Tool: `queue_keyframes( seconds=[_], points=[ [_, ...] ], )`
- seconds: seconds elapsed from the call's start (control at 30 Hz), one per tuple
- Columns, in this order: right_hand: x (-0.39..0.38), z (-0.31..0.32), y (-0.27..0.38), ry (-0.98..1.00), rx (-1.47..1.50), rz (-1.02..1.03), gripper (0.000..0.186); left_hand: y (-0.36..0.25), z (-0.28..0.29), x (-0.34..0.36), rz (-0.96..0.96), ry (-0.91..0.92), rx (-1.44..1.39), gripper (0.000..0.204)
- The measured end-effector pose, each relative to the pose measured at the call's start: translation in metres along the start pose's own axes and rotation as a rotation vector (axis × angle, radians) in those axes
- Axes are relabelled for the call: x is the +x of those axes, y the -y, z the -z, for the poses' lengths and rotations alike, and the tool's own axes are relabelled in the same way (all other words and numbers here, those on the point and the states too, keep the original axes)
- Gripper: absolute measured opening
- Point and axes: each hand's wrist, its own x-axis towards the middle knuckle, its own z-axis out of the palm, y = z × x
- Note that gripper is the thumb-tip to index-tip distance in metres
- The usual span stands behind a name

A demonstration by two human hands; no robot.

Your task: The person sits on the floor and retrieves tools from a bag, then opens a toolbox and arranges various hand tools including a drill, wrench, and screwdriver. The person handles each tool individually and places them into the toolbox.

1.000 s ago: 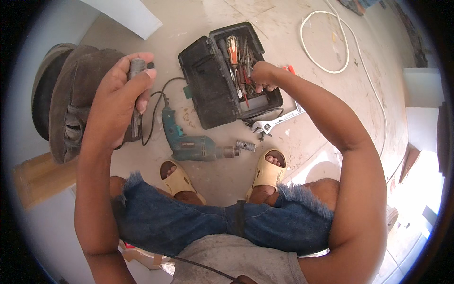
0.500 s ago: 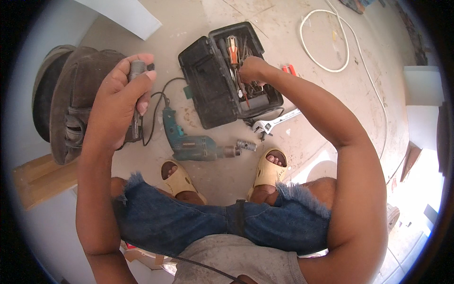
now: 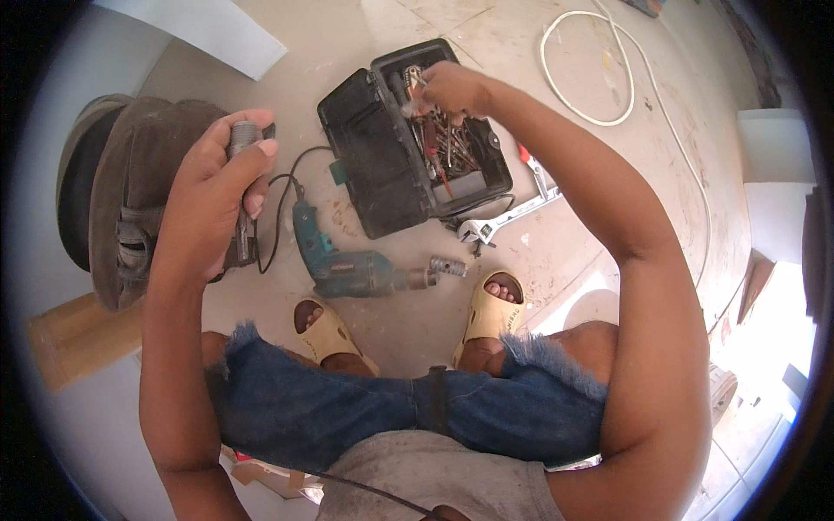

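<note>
My left hand (image 3: 213, 195) is closed round a grey metal piece with a thick ridged end (image 3: 244, 135) and a thinner shank running down past the palm. My right hand (image 3: 453, 89) hovers over the black toolbox (image 3: 369, 161), its fingertips blurred beside an orange-handled screwdriver (image 3: 413, 80). Loose bits and small metal tools (image 3: 452, 148) fill the toolbox, whose lid lies open to the left. On the floor in front of my feet rests a teal power drill (image 3: 347, 271). Close to its chuck lies a short metal cylinder (image 3: 448, 266).
An adjustable wrench (image 3: 499, 226) and red-handled pliers (image 3: 536, 169) lie right of the toolbox. A brown bag (image 3: 148, 182) stands at the left above a wooden board (image 3: 82, 339). White cable (image 3: 638, 95) loops across the floor at the far right.
My right hand has lifted out of the toolbox's middle and shifted up and left toward the screwdriver handle, uncovering the bits. The left hand keeps its hold.
</note>
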Motion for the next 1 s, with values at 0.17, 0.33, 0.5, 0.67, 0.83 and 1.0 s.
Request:
queue_keyframes(
  seconds=[0.17,0.33,0.5,0.67,0.83,1.0],
  points=[
    [-0.027,0.047,-0.010,-0.140,-0.008,-0.099,0.024,0.001,0.003,0.001,0.019,0.014,-0.031,0.040],
    [-0.054,0.045,-0.022,-0.030,0.077,-0.285,0.022,0.002,0.001,0.004,0.011,0.029,-0.077,0.041],
    [-0.062,0.027,0.002,-0.046,0.239,-0.486,0.021,-0.003,0.001,-0.001,0.007,0.004,-0.052,0.041],
    [-0.048,-0.001,0.025,-0.010,-0.068,-0.415,0.018,0.001,0.007,-0.001,0.015,0.017,-0.060,0.039],
    [-0.043,-0.024,0.002,0.010,0.886,-0.404,0.018,-0.002,0.005,-0.001,0.018,0.009,-0.041,0.039],
    [-0.057,-0.001,0.005,0.075,1.139,-0.242,0.023,-0.003,0.008,-0.002,0.004,0.019,-0.043,0.040]
  ],
)
